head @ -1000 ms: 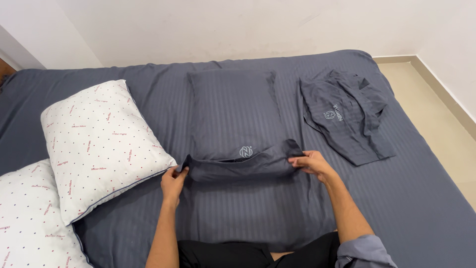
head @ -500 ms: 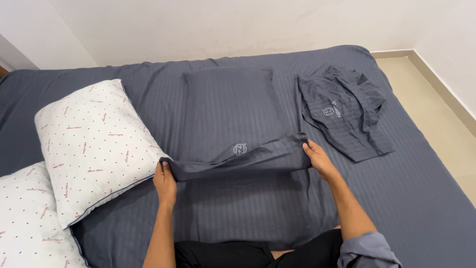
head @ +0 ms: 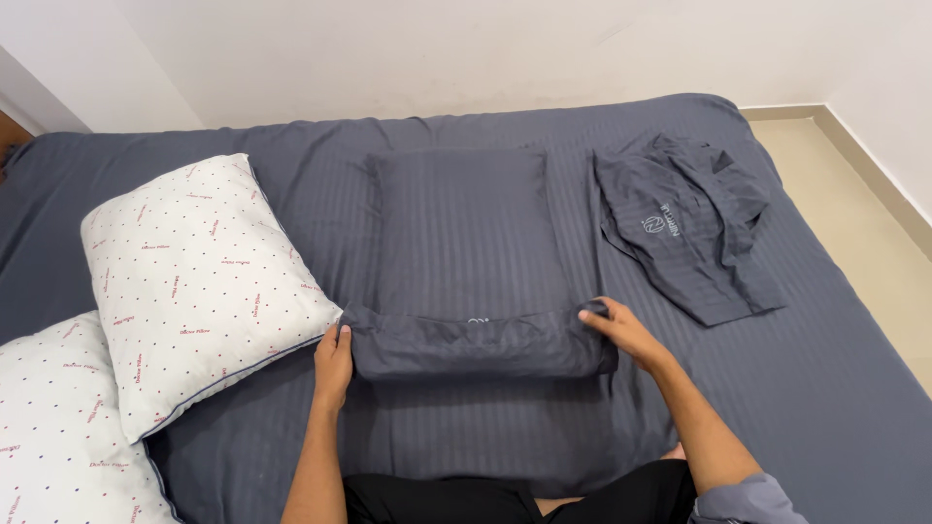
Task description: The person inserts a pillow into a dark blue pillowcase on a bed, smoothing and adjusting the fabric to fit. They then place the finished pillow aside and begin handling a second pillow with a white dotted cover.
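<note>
Forearms reach forward from the near edge, left hand (head: pixel 333 361) and right hand (head: pixel 621 332) each gripping an end of the grey pillowcase's folded hem (head: pixel 482 345). The covered pillow (head: pixel 464 233) lies mid-bed, a white dotted pillow (head: pixel 199 281) left, a crumpled grey pillowcase (head: pixel 684 228) far right.

The lower white pillow (head: pixel 58 427) is cut off at the frame's lower left; the pillowcase's (head: pixel 481 342) folded edge hides its emblem.
</note>
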